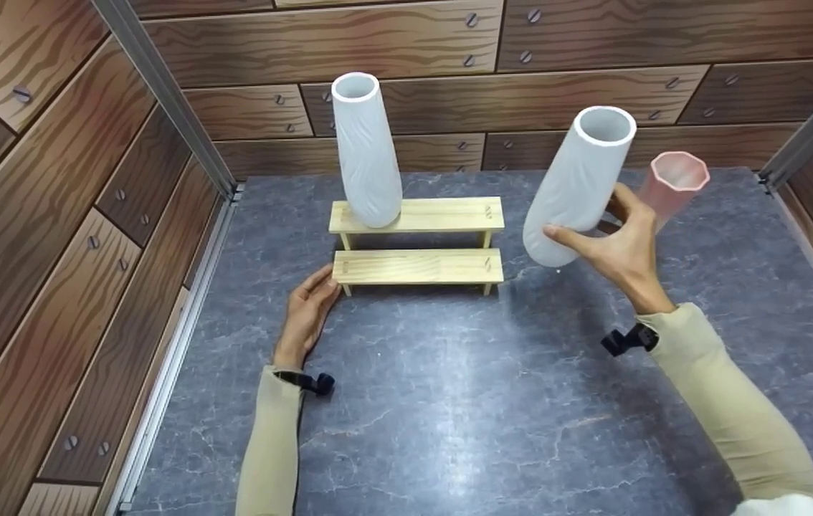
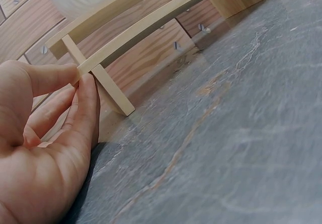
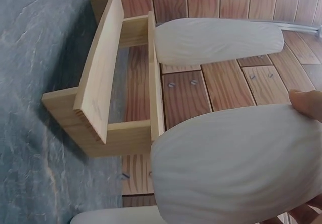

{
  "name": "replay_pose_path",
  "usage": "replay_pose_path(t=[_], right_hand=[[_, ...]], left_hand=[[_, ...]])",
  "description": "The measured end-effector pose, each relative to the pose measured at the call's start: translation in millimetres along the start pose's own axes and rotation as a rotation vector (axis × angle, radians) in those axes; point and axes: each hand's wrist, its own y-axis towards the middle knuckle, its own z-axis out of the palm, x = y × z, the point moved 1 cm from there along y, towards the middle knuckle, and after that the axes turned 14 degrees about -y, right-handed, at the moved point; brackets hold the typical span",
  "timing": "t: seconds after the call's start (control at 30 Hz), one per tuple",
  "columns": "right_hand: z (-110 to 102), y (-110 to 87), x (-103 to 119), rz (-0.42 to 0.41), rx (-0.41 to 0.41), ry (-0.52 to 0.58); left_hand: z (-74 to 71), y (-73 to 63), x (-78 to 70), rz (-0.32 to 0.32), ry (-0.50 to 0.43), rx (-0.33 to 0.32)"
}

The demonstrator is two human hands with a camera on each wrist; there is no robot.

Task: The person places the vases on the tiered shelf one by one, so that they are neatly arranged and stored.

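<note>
to the left of the wooden stand point(image 3: 102, 69), its lower step point(image 1: 417, 266) is pinched at the near left corner by the left hand point(image 1: 308, 313), a narrow grip with the thumb set against the fingertips; the forearm is pointed forward along that side. on the left end of the stand's upper step point(image 1: 446, 213), a white vase point(image 1: 367, 150) is seen standing upright.

just right of the stand, a second white vase point(image 1: 582, 172) is held aloft by the right hand point(image 1: 620, 251), much the nearer hand to it. its lower body is clasped in a wide grip, with the thumb laid across the near side. the relation judged to matter is this: the base is set apart from the upper step's right end, and in the right wrist view is seen roughly level with it. the long axis is carried near upright, mouth up; true lean cannot be told. the right forearm is angled forward and toward the stand. farther right of the stand, a pink vase point(image 1: 668, 197) is partly hidden behind the right hand.
</note>
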Motion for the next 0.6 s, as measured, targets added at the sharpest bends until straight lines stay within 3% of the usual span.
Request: replay_pose_path(t=[0.6], right_hand=[[25.8,25.3,35.9,-0.033,0.06,0.013]], left_hand=[[-2.8,1.4,-0.8,-0.016,0.003,0.008]])
